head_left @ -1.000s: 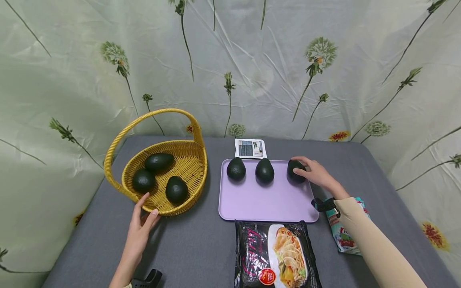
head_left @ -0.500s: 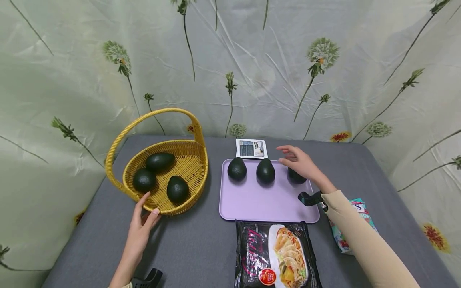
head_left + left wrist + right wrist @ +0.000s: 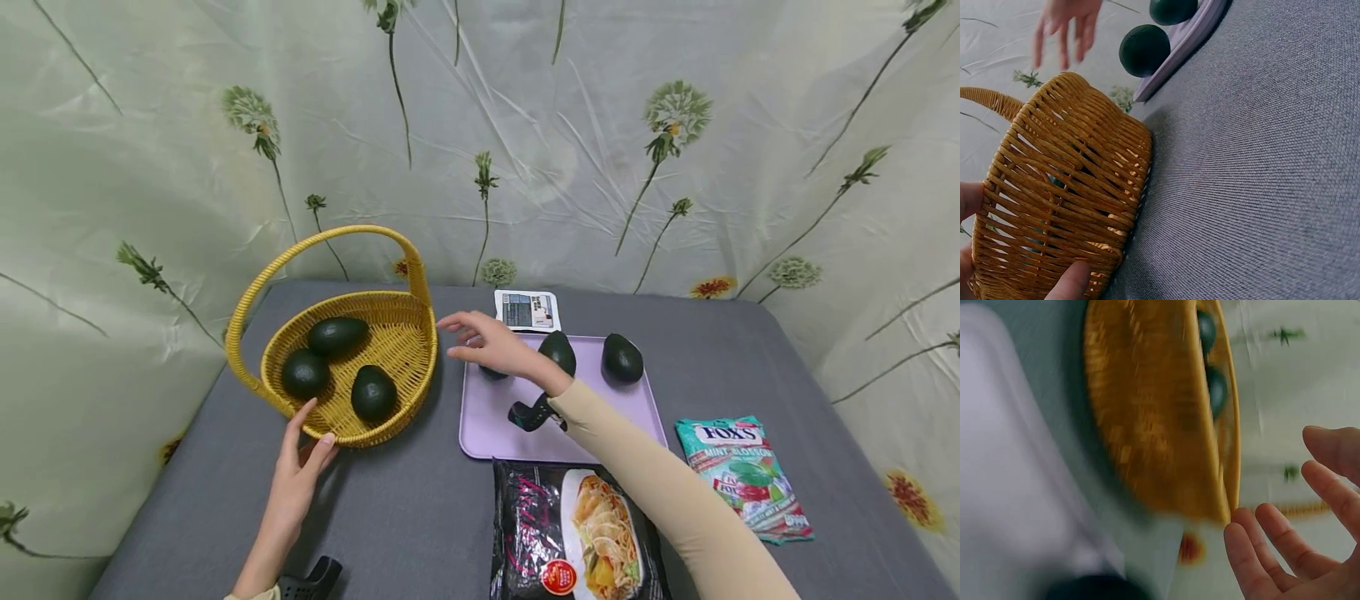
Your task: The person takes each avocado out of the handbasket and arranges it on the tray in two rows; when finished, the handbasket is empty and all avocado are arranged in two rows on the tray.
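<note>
A yellow wicker basket with a tall handle holds three dark green avocados. My left hand grips its near rim; in the left wrist view the thumb presses on the woven outer wall and the other fingers come over the rim. My right hand holds nothing, fingers spread, over the lilac tray's left end near the basket's right side. Three more avocados lie on the tray: one at the right, one in the middle partly behind the wrist, the left one mostly hidden by the hand.
A white printed packet lies behind the tray. In front of it is a black noodle packet, partly under the right sleeve in view. A teal candy bag lies at the right on the grey cloth. A floral curtain hangs behind.
My right hand has let go of the right-hand avocado on the tray, lifted, and swept left toward the basket. The left hand stays on the basket rim.
</note>
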The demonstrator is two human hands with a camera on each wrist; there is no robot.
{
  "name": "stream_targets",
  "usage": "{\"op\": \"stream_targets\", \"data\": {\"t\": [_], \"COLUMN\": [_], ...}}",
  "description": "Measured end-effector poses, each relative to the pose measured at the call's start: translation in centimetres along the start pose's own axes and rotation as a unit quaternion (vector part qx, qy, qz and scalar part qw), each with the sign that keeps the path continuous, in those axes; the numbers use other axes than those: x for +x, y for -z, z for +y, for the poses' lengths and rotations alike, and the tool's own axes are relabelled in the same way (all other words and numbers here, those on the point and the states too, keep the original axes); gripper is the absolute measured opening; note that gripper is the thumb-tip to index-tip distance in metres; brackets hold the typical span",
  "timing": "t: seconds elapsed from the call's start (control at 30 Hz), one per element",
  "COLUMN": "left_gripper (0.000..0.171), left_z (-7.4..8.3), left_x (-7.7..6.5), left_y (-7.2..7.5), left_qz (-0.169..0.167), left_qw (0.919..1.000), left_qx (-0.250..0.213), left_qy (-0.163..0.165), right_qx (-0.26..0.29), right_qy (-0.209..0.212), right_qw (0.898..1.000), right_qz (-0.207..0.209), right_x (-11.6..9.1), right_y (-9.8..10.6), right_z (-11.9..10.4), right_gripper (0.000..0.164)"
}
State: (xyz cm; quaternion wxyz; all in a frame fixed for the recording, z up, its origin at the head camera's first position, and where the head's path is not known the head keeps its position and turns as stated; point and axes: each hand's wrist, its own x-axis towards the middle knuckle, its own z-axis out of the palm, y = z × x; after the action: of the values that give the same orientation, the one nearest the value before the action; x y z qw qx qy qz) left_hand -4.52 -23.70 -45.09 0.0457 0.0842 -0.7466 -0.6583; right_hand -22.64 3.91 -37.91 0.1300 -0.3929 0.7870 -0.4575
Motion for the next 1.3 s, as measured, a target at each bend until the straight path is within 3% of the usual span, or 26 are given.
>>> {"op": "stream_targets", "data": {"t": [0.2, 0.4, 0.6, 0.8, 1.03, 1.3], "left_gripper": [0.061, 0.061, 0.06, 0.06, 0.06, 0.061], "left_z": [0.1, 0.2, 0.1, 0.2, 0.1, 0.3], "left_x": [0.0, 0.0, 0.0, 0.0, 0.0, 0.0], "left_y": [-0.1, -0.1, 0.0, -0.1, 0.0, -0.1], "left_qz": [-0.001, -0.006, -0.007, -0.007, -0.005, -0.005], "left_qw": [1.0, 1.0, 0.9999, 0.9999, 1.0, 1.0], "left_qx": [0.001, -0.001, -0.005, -0.006, -0.004, -0.002], "left_qy": [0.001, 0.0, -0.005, -0.005, -0.005, 0.0], "right_qx": [0.0, -0.032, -0.098, -0.123, -0.106, -0.024], "right_qy": [0.016, 0.027, -0.013, -0.058, -0.068, -0.006], "right_qw": [0.998, 0.991, 0.981, 0.971, 0.977, 0.991], "right_qz": [-0.058, -0.127, -0.164, -0.195, -0.172, -0.13], "right_x": [3.4, 5.5, 6.7, 7.7, 7.7, 6.3], "right_y": [-4.2, -7.0, -8.6, -10.1, -9.8, -6.4], "right_z": [-2.2, -2.7, -3.2, -3.4, -3.5, -3.6], "right_gripper": [0.042, 0.044, 0.046, 0.044, 0.042, 0.042]}}
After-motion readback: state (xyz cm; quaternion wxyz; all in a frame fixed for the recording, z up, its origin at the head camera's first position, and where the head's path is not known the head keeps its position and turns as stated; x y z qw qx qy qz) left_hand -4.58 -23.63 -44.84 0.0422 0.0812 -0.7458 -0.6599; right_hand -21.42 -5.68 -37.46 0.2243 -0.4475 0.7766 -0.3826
